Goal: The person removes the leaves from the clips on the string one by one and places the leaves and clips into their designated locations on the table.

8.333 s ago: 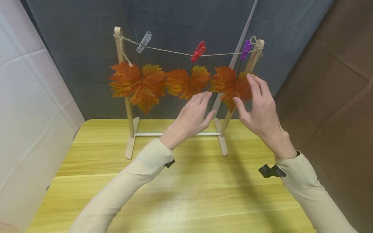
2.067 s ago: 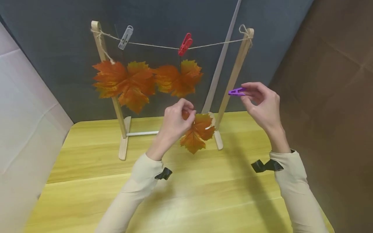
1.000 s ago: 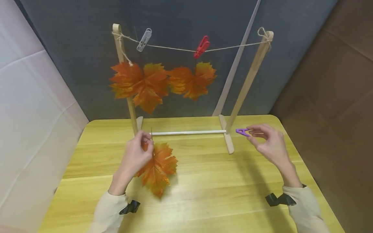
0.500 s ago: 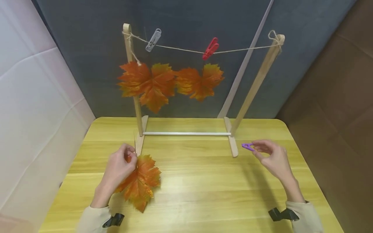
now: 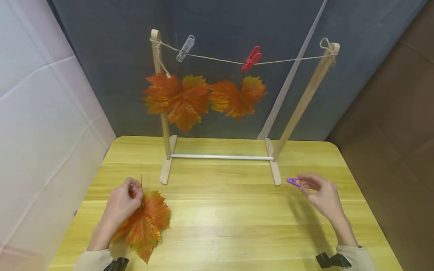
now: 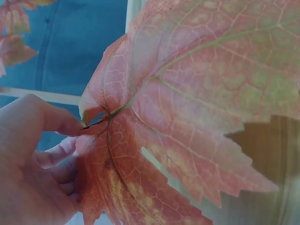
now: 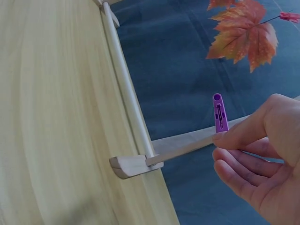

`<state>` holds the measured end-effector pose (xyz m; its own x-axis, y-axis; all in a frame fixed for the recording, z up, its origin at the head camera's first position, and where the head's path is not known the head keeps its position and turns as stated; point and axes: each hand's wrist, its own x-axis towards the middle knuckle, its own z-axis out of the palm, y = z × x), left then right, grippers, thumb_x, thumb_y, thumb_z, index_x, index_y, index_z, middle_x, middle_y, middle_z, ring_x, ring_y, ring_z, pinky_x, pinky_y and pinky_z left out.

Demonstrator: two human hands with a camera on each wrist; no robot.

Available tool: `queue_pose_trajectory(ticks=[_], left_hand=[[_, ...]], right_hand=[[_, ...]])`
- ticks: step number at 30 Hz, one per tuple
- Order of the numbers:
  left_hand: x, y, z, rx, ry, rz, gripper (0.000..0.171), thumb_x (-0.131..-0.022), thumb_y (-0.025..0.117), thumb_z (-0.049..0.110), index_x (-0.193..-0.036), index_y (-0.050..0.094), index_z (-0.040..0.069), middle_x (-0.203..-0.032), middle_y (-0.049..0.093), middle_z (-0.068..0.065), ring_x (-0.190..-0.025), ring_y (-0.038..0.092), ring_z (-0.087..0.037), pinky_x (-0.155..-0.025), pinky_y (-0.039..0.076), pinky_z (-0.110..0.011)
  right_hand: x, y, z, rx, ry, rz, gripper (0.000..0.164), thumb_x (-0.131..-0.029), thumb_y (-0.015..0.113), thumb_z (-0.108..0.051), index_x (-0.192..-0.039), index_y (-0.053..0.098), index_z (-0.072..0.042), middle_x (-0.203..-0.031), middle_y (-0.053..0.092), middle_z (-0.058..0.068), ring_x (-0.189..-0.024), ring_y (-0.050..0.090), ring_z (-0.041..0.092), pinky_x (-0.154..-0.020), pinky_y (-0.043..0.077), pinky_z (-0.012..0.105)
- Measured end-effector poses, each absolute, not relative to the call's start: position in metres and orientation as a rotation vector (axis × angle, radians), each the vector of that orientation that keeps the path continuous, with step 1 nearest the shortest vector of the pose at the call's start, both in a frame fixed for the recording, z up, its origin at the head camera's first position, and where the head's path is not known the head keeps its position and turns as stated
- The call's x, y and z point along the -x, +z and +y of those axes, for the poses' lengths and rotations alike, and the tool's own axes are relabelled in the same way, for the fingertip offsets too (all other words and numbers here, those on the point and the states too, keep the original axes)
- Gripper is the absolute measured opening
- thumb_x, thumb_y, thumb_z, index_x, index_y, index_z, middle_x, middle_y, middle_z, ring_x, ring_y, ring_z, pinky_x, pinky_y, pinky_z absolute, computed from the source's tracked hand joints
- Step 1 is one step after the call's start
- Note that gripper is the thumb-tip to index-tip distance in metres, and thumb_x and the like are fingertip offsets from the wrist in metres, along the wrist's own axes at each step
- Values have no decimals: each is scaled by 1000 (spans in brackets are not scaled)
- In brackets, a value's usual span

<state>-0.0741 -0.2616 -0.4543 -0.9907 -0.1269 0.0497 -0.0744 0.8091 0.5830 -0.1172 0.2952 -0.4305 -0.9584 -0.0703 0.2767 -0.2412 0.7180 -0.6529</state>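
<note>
"Maple leaf (image 5: 149,222) first: where do you have it?"

"Low at the near left of the desk (image 5: 217,218), its stem (image 5: 141,180) pinched in my left hand (image 5: 123,199). Whether it touches the desk, I can't tell."

"And your other side?"

"My right hand (image 5: 323,194) pinches a purple clothespin (image 5: 292,181) by one end, near the right foot (image 5: 276,175) of the wooden stand (image 5: 308,96), well apart from that leaf."

"What hangs on the stand?"

"A string (image 5: 217,59) runs across its top. Beneath a grey clip (image 5: 185,49) hangs a larger leaf (image 5: 184,99), beneath a red clip (image 5: 252,59) a smaller one, side by side. A white rod (image 5: 220,156) crosses low down."
</note>
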Motion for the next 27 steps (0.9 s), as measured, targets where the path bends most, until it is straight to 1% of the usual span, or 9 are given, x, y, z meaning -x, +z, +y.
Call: queue_pose_trajectory(ticks=[2, 4, 6, 8, 10, 13, 16, 24, 27], left_hand=[[74, -457, -265, -164, -934, -2916, 17, -92, 55, 7, -107, 59, 1, -80, 63, -7, -64, 51, -17, -56, 41, -27], [75, -461, -267, -163, -946, -2922, 17, -91, 55, 7, -106, 59, 1, -80, 62, -7, -63, 51, -17, -55, 41, -27], [77, -465, -269, -155, -954, -2931, 16, -91, 55, 6, -106, 59, 1, -80, 62, -7, -63, 50, -17, -54, 40, -27], [80, -469, -272, -144, -948, -2933, 15, -90, 55, 6, -104, 60, 1, -78, 62, -7, -62, 50, -17, -54, 40, -26], [82, -473, -275, -127, -936, -2937, 14, -90, 56, 5, -102, 61, 2, -77, 62, -6, -62, 50, -16, -55, 40, -26], [86, -479, -280, -107, -925, -2950, 13, -89, 57, 6, -101, 61, 2, -77, 63, -5, -62, 51, -16, -57, 41, -27], [89, -483, -285, -98, -938, -2977, 14, -90, 57, 7, -102, 60, 1, -79, 64, -6, -64, 52, -17, -57, 42, -28], [102, -499, -290, -68, -916, -2963, 14, -88, 62, 7, -101, 64, 0, -78, 67, -7, -65, 55, -16, -59, 44, -29], [109, -505, -290, -54, -902, -2943, 14, -88, 63, 6, -101, 65, -1, -77, 67, -7, -64, 55, -16, -59, 44, -30]], right_hand=[[117, -433, 296, -232, 1064, -2702, 29, -79, 79, 4, -107, 75, -5, -94, 78, 11, -81, 75, 18, -76, 52, 9], [117, -436, 296, -217, 1051, -2713, 29, -79, 80, 4, -107, 75, -6, -93, 78, 10, -81, 75, 17, -76, 54, 13], [117, -439, 297, -207, 1046, -2726, 30, -79, 79, 5, -107, 76, -6, -94, 78, 11, -81, 75, 16, -75, 58, 19], [117, -443, 297, -207, 1041, -2734, 30, -78, 78, 7, -106, 76, -4, -93, 78, 12, -80, 74, 13, -75, 60, 27], [117, -447, 298, -209, 1051, -2745, 32, -77, 77, 10, -106, 75, -2, -93, 78, 13, -80, 74, 11, -75, 61, 31], [116, -455, 300, -206, 1070, -2757, 32, -76, 74, 13, -106, 75, 1, -92, 78, 15, -80, 73, 9, -76, 61, 31], [115, -465, 302, -181, 1083, -2782, 33, -76, 72, 14, -106, 74, 1, -92, 77, 14, -80, 72, 9, -76, 61, 28], [115, -487, 310, -74, 1150, -2912, 33, -79, 67, 12, -110, 73, 2, -96, 76, 14, -85, 72, 22, -75, 59, 23], [117, -491, 313, -22, 1197, -2956, 35, -79, 66, 11, -112, 72, 2, -98, 76, 15, -88, 72, 25, -75, 60, 25]])
